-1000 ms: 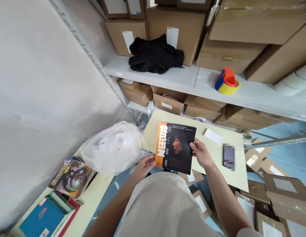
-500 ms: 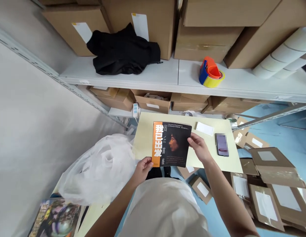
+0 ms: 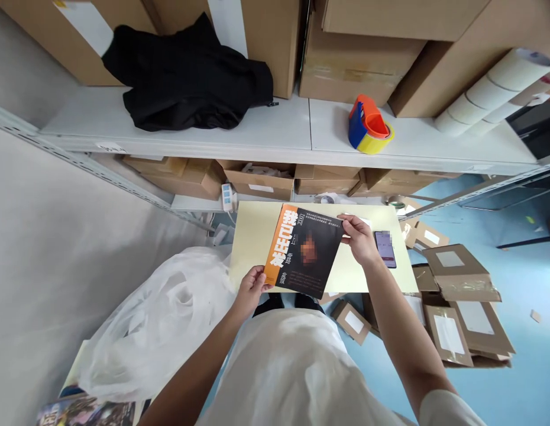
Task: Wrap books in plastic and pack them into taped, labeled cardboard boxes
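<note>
A paperback book with a black cover and an orange strip down its left side is held up, tilted clockwise, over the cream tabletop. My left hand pinches its lower left corner. At its upper right corner, my right hand grips the edge between thumb and fingers. Just right of that hand lies a phone with its screen lit. A white slip on the table is mostly covered by the right hand.
Over the table runs a grey shelf with a black garment, a tape dispenser and white rolls. A translucent bag bulges at left, beside a magazine. Labelled cardboard parcels lie on the floor at right.
The book has turned clockwise, its top leaning right. My right hand has moved up along its edge to the corner, now covering most of the white slip. The camera view has shifted.
</note>
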### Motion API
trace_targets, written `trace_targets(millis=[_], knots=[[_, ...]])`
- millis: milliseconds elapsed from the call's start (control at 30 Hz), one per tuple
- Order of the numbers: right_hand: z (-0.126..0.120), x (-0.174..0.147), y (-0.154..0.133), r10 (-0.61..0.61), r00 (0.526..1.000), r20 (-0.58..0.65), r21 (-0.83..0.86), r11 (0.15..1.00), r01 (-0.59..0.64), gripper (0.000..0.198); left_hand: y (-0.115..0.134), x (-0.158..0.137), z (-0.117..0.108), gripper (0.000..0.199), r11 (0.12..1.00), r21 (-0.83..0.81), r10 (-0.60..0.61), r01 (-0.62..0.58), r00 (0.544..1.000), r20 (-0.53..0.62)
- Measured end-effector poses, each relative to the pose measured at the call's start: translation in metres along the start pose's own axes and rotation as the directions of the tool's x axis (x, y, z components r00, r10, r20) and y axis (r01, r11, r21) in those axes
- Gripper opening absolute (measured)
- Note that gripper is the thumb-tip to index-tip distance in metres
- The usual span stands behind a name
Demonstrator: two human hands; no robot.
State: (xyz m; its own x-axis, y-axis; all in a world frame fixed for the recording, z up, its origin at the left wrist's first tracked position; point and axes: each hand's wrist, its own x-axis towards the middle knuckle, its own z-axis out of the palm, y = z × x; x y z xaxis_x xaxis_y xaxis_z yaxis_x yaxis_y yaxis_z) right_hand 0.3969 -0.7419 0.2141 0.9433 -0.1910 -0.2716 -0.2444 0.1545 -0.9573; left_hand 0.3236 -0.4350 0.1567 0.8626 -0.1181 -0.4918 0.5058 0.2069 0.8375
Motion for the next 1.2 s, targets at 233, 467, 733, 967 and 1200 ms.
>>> trace_targets(millis=[233, 467, 733, 967, 1200], knots=[[-0.015, 0.020, -0.038, -0.155, 0.912, 0.380, -0.029, 0.984, 0.179, 0.035, 0.011, 0.000, 0.017, 0.049, 0.967, -0.254, -0.022, 0.004, 0.997, -0.070], [-0.005, 0.049, -0.069, -0.442, 0.736, 0.514, -0.114, 0.815, 0.569, 0.030, 0.014, -0.002, 0.036, 0.039, 0.979, -0.167, -0.100, 0.122, 0.986, 0.131], [0.023, 0.057, -0.087, -0.350, 0.773, 0.529, -0.073, 0.889, 0.453, 0.034, 0.041, -0.015, 0.049, 0.089, 0.939, -0.184, 0.315, -0.292, 0.942, 0.112], [0.023, 0.052, -0.090, -0.324, 0.806, 0.495, -0.149, 0.883, 0.446, 0.045, 0.058, -0.008, 0.053, 0.058, 0.950, 0.204, 0.275, -0.234, 0.940, -0.203], [-0.029, 0.044, -0.067, -0.078, 0.821, 0.566, -0.232, 0.940, 0.250, 0.045, 0.039, -0.008, 0.051, 0.057, 0.989, -0.020, 0.140, -0.149, 0.962, -0.234]])
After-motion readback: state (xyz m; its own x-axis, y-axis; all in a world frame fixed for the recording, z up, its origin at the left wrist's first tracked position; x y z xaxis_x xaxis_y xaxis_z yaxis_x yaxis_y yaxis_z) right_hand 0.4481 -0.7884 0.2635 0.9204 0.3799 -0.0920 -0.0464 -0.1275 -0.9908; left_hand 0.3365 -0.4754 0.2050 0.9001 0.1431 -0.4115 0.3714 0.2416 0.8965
